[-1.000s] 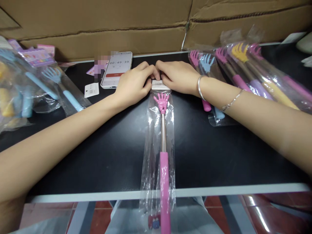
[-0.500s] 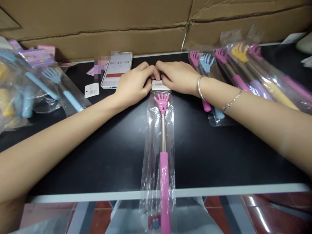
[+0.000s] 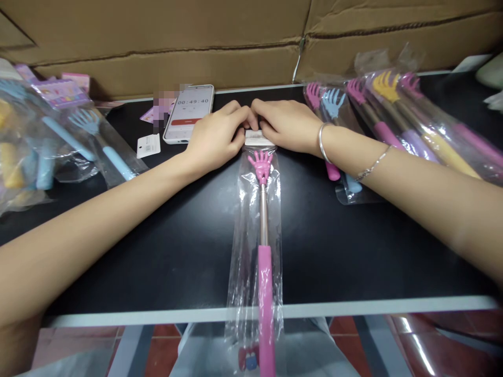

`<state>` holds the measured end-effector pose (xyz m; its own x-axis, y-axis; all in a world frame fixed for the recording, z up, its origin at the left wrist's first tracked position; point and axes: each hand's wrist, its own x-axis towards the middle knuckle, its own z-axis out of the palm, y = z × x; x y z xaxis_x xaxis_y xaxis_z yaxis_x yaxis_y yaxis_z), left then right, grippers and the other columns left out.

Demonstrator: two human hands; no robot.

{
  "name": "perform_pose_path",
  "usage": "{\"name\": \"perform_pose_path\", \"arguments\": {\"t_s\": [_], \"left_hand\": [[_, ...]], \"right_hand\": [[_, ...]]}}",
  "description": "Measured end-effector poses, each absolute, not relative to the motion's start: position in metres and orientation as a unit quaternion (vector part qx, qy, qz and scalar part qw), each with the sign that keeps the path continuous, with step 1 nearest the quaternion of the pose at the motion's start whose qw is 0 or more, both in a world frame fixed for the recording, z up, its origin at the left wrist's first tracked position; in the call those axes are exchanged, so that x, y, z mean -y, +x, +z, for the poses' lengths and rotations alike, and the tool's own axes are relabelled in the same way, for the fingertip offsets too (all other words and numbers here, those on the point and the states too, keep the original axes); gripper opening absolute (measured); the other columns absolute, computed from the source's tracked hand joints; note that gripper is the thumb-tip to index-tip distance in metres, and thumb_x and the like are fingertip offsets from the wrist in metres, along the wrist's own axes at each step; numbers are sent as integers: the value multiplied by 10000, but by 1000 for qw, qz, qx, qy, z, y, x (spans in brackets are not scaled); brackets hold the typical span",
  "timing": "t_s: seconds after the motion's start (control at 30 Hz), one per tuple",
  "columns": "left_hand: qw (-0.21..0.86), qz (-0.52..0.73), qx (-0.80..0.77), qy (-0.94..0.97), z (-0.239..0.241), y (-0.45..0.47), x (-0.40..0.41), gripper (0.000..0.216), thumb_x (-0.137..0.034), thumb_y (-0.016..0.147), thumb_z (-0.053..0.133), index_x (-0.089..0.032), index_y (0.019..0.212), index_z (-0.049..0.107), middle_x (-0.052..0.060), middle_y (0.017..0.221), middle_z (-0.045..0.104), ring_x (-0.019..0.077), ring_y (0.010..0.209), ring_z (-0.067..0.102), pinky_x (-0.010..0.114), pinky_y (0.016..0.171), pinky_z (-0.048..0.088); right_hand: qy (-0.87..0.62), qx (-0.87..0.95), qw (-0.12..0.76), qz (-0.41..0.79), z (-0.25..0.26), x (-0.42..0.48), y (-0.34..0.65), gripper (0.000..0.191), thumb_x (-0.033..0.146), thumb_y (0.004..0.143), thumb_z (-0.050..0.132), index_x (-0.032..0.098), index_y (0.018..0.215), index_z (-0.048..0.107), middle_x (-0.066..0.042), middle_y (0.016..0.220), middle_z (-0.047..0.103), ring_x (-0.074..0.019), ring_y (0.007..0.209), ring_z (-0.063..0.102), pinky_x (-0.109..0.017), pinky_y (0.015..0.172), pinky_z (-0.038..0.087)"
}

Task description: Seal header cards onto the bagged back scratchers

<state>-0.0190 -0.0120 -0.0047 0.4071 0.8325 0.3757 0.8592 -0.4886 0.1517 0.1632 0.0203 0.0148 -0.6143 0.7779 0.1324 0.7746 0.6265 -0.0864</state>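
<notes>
The left hand [image 3: 218,133] and right hand [image 3: 288,125] meet over a small white card [image 3: 258,138] at the top of a clear bag [image 3: 245,251], fingers curled in at the card's two ends — whether they pinch it or only press on it, I cannot tell. Inside the bag lies a pink back scratcher [image 3: 265,288], its hand-shaped end just below the card, its handle reaching past the front edge of the black table [image 3: 176,246]. A phone [image 3: 191,107] lies just beyond the left hand — its screen reads 00:49:40.
</notes>
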Motion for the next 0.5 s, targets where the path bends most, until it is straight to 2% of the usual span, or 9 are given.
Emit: {"name": "perform_pose_path", "arguments": {"t_s": [0.5], "left_hand": [[23,-223,490,-842,-7,-21,10,330,-197,902,429,-318,1121,645,54,1097,652,264,1023,625,349,783,485]], "right_hand": [[-432,899,77,-3,15,-20,164,268,247,921,357,247,1107,551,-63,1163,696,-222,1010,641,-300,730,387]]}}
